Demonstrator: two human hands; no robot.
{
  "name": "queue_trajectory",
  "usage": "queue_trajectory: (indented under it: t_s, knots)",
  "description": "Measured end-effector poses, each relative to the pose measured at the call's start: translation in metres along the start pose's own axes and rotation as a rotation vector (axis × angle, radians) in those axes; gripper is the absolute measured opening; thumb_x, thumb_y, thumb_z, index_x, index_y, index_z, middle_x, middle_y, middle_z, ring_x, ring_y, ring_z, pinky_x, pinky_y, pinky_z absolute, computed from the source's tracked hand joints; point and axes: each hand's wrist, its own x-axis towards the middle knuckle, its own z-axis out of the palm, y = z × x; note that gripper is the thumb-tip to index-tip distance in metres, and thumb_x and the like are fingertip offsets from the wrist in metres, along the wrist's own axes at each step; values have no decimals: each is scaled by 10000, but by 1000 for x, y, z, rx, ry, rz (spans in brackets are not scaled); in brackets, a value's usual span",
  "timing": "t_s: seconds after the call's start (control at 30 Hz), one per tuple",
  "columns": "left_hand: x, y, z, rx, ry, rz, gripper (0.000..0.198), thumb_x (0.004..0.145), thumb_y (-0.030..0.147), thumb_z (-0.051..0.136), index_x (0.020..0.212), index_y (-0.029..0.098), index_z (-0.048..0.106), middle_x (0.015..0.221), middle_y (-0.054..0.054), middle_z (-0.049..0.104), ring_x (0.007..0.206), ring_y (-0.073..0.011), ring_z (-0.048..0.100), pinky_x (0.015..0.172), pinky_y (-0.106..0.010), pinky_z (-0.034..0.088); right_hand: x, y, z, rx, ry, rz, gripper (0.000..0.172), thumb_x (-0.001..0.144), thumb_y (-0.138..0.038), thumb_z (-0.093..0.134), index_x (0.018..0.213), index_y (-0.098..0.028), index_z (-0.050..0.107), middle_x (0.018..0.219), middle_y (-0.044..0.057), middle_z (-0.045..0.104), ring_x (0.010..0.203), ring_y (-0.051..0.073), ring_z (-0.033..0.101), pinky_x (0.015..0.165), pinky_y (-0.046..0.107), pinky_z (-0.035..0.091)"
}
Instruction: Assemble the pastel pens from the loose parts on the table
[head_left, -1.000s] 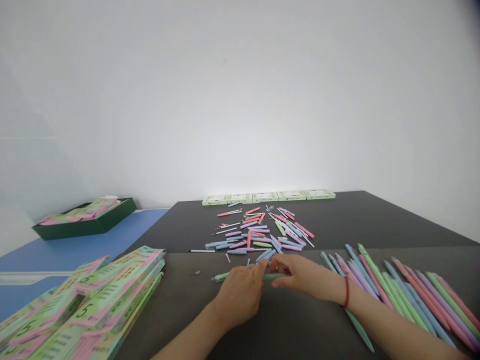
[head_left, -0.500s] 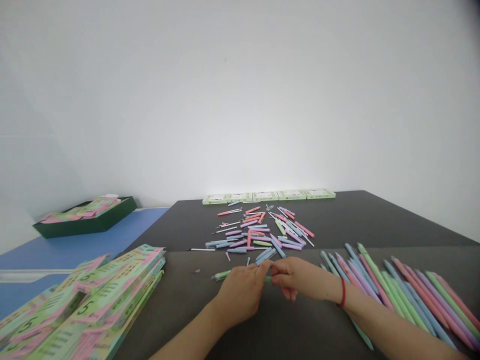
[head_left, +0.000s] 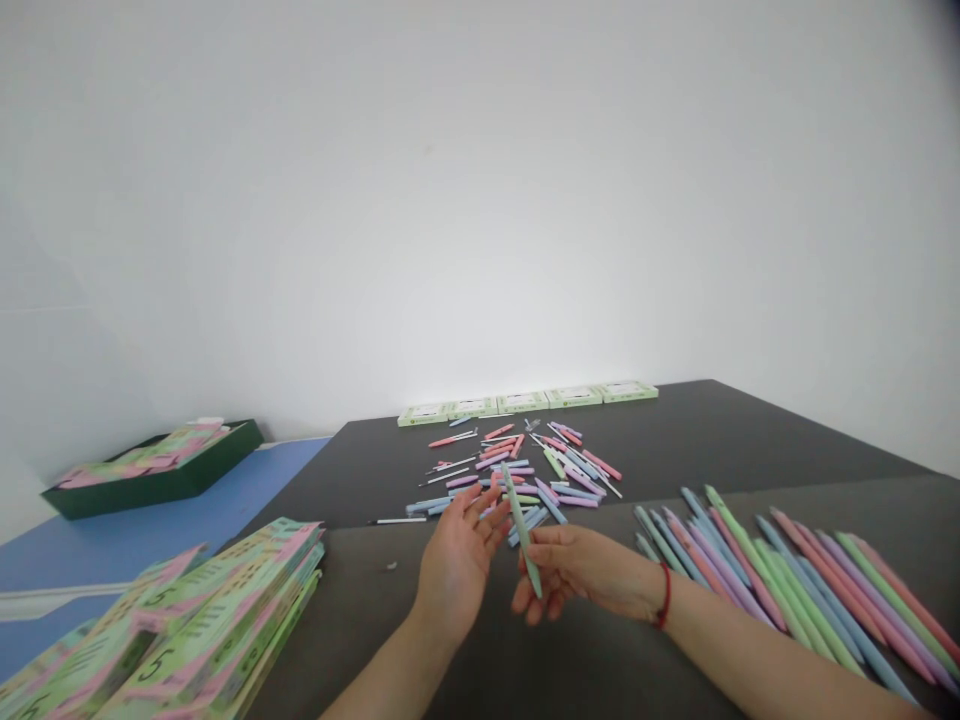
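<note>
My right hand (head_left: pixel 577 575) is closed on a pale green pen (head_left: pixel 520 525), which stands tilted, its tip down near my fingers and its top pointing away. Just left of it, my left hand (head_left: pixel 459 560) is open with fingers spread, touching nothing I can make out. Both hands hover above the dark table (head_left: pixel 720 440). Beyond them lies a loose heap of pen parts (head_left: pixel 517 465) in pink, blue, purple and green.
A row of finished pastel pens (head_left: pixel 780 575) lies at the right. A stack of green-and-pink cards (head_left: pixel 187 625) sits at the lower left. Flat green boxes (head_left: pixel 525 402) line the table's far edge. A dark green tray (head_left: pixel 150 470) rests on a blue surface at the left.
The green pen lay across between both hands; now the right hand alone holds it tilted upright. The left hand has let go and opened.
</note>
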Motion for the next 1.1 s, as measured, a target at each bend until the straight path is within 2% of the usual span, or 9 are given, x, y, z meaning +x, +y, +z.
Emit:
queue_trajectory:
  t_s: [0.13,0.2,0.27,0.33,0.53,0.7,0.8,0.93,1.1]
  knots:
    - [-6,-2,6,-69,3,-37,368,931,441,340,940,149,565,857,-86,638,737,-178,636,717,-330,508,4,9,10,-125,-20,-22,338,814,-512,533,796,-182,465,746,57,715,638,152,665,568,238,428]
    - [-9,-3,8,-147,-34,-61,403,925,467,358,833,140,575,623,-10,545,537,-134,541,613,-291,485,6,12,13,-248,-19,-29,254,838,-428,509,773,-189,455,717,38,711,631,147,664,564,232,425]
    - [-12,-3,10,-238,-68,-74,427,919,475,372,687,155,533,496,56,388,426,-92,396,543,-247,437,6,13,14,-318,-17,-31,176,845,-344,493,767,-191,456,707,25,711,634,139,663,566,223,423]
    - [-14,-2,11,-300,-78,-80,447,918,460,366,591,170,462,467,75,299,402,-80,313,501,-222,391,6,13,16,-331,-22,-26,138,841,-301,493,766,-190,459,707,21,712,636,133,663,564,214,423]
    - [-20,1,12,-336,-88,-82,376,847,352,397,510,190,363,464,78,222,401,-82,241,444,-216,323,5,12,18,-313,-30,-11,144,838,-319,511,803,-182,490,741,26,720,655,133,673,560,204,427]
    - [-21,3,10,-348,-106,-90,383,821,364,404,481,197,348,457,75,202,394,-86,227,428,-218,321,3,10,16,-301,-27,-2,194,834,-357,550,815,-164,540,752,26,718,672,126,672,565,193,429]
    - [-20,4,11,-367,-98,-102,442,851,403,398,465,201,327,443,80,176,379,-84,204,403,-211,300,2,8,16,-293,-39,-6,274,846,-418,544,790,-152,579,774,35,721,685,127,673,577,196,441]
    - [-18,7,9,-392,-68,-118,459,872,350,363,440,200,311,435,85,129,363,-82,147,372,-204,259,1,5,17,-290,-43,-33,394,870,-497,486,751,-143,613,798,47,720,696,131,666,585,203,447]
    - [-17,10,8,-390,-61,-118,472,885,339,318,434,201,314,444,82,113,367,-89,141,364,-209,249,2,5,16,-301,-28,-60,394,867,-495,487,754,-150,640,812,39,717,716,139,654,611,217,457]
